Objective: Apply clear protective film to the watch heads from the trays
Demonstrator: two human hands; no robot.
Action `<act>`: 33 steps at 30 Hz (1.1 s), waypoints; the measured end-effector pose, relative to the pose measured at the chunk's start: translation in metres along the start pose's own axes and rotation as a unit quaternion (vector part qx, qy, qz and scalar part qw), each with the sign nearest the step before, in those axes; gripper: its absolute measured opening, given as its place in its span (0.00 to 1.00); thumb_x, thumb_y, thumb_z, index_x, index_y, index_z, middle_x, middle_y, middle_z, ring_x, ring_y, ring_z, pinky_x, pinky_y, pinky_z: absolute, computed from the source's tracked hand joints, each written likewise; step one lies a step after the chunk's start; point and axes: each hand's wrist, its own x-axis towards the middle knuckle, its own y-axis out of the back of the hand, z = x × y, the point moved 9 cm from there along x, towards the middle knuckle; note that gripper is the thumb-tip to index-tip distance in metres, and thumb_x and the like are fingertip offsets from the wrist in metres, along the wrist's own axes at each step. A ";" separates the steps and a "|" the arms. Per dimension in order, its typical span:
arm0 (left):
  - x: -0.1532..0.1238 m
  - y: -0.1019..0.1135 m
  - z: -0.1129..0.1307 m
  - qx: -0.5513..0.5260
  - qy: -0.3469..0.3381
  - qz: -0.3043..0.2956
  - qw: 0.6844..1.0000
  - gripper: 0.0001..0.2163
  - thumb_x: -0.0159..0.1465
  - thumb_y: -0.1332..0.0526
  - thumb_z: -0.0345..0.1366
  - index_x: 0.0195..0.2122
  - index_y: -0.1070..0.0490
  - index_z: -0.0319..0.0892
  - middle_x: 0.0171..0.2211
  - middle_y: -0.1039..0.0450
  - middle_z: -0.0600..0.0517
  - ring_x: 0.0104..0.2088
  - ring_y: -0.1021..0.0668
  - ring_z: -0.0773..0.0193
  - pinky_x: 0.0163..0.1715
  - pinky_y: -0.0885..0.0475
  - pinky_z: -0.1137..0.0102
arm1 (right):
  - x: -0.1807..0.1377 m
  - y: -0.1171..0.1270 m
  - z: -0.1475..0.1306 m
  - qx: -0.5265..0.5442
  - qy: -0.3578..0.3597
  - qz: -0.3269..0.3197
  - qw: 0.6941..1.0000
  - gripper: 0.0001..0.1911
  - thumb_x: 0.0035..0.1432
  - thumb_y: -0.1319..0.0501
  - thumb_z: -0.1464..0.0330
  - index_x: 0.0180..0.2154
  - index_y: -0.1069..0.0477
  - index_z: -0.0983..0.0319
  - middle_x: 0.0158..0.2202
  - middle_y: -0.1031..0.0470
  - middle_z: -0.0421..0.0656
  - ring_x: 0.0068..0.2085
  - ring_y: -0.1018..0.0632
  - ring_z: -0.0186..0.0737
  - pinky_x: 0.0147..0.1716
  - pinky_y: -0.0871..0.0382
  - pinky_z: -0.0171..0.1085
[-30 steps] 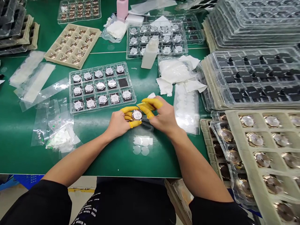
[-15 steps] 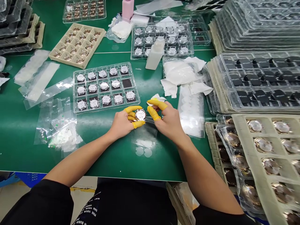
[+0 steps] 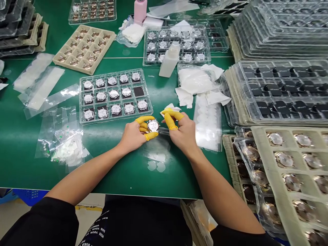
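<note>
Between the two hands, just above the worktop (image 3: 120, 177), sits the watch head (image 3: 153, 125), dial up toward the camera.

Left hand (image 3: 133, 136) has the grip: yellow finger cots, forefinger arched over the case at 12 o'clock, thumb under at 6, other cotted fingers tucked at 9. Closed firmly on the case.

Right hand (image 3: 183, 131) lies at 3 o'clock from the watch, close but not on the case. Its cotted thumb and forefinger pinch the end of a clear film strip (image 3: 164, 131) that runs from the case edge toward 3–4 o'clock. So the long axis is roughly horizontal, left hand to right hand. A scrap of white tissue (image 3: 169, 106) is tucked behind the right fingers. Can't tell whether the film is stuck to the dial or only touching it.

Pose: both forearms come in from 6 o'clock in a V, wrists low near the worktop, left palm facing right, right palm facing left and down.

Outward:
- clear tray of silver watch heads (image 3: 115, 95) at 11 o'clock from the grip, one pocket visibly bare in the middle row
- loose film discs (image 3: 156, 162) on the worktop at 6 o'clock
- white bottle (image 3: 169, 59) at 12 o'clock, well apart
- wipes pile (image 3: 197, 80) at 1–2 o'clock
- beige tray of gold-toned cases (image 3: 294, 167) at 4 o'clock
</note>
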 end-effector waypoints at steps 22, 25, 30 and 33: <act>0.000 -0.003 -0.004 -0.027 0.020 -0.027 0.999 0.30 0.50 0.22 0.36 0.56 0.21 0.41 0.37 0.15 0.50 0.35 0.15 0.64 0.41 0.18 0.70 | -0.003 -0.026 0.009 0.108 -0.090 -0.216 0.966 0.14 0.57 0.43 0.63 0.26 0.20 0.58 0.36 0.24 0.47 0.43 0.25 0.48 0.50 0.32 0.51; -0.001 -0.004 -0.003 -0.014 0.004 -0.029 0.999 0.28 0.53 0.23 0.35 0.57 0.21 0.42 0.35 0.17 0.53 0.34 0.16 0.65 0.40 0.18 0.70 | -0.006 -0.025 0.016 0.147 -0.135 -0.200 0.959 0.16 0.61 0.38 0.57 0.43 0.17 0.57 0.39 0.20 0.44 0.41 0.25 0.45 0.48 0.31 0.47; 0.000 -0.005 -0.002 0.009 0.009 -0.030 0.999 0.32 0.53 0.23 0.35 0.60 0.23 0.44 0.34 0.17 0.53 0.34 0.15 0.64 0.38 0.19 0.70 | 0.005 -0.024 0.017 0.193 -0.165 -0.174 0.951 0.27 0.51 0.27 0.55 0.51 0.19 0.59 0.36 0.21 0.42 0.33 0.29 0.37 0.36 0.33 0.41; 0.000 -0.006 -0.001 0.032 0.026 -0.031 0.999 0.37 0.53 0.22 0.37 0.65 0.28 0.46 0.37 0.14 0.51 0.37 0.13 0.61 0.41 0.18 0.68 | 0.051 -0.020 0.016 0.214 -0.139 -0.088 0.963 0.22 0.53 0.28 0.57 0.48 0.19 0.60 0.34 0.21 0.42 0.33 0.26 0.38 0.34 0.32 0.41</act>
